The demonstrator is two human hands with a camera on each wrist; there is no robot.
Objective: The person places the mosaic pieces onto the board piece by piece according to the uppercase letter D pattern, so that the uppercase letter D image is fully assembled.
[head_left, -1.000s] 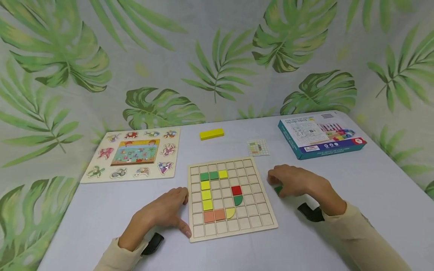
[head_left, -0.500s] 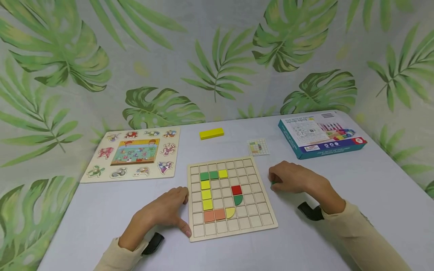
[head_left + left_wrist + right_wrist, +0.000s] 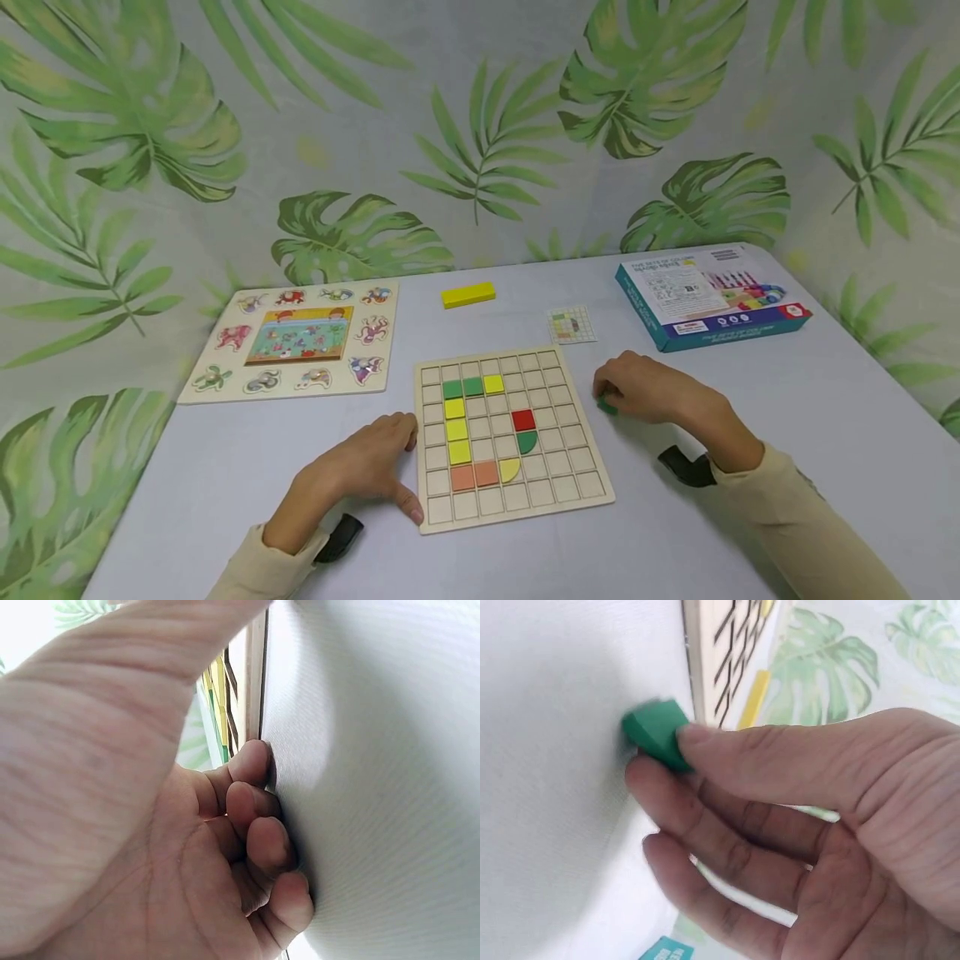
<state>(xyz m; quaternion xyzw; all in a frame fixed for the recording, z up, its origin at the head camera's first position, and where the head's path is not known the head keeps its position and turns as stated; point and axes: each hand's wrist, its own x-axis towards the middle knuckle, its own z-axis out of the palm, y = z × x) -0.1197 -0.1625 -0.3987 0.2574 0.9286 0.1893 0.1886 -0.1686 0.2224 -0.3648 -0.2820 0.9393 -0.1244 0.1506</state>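
A wooden grid board [image 3: 555, 483] lies on the white table with yellow, green, orange and red tiles set in several of its cells. Beside its left edge rests my left hand [image 3: 356, 467], thumb at the near left corner and fingertips along the side. To the right of the board, my right hand [image 3: 648, 387] pinches a small green wooden piece [image 3: 658, 729] between thumb and fingers. In the right wrist view this piece shows slanted faces and sits close over the table; in the head view the hand partly hides it.
Behind the board lie a small printed grid card [image 3: 572, 325] and a yellow block [image 3: 468, 295]. A sea-animal puzzle board [image 3: 375, 375] is at the far left. On the far right sits a teal-edged box [image 3: 708, 296]. A leaf-patterned cloth [image 3: 480, 125] hangs behind the table.
My right hand has shifted slightly, and the green piece has turned in its fingers, nearly hidden half a second ago and showing more now. The left hand and the board have stayed put.
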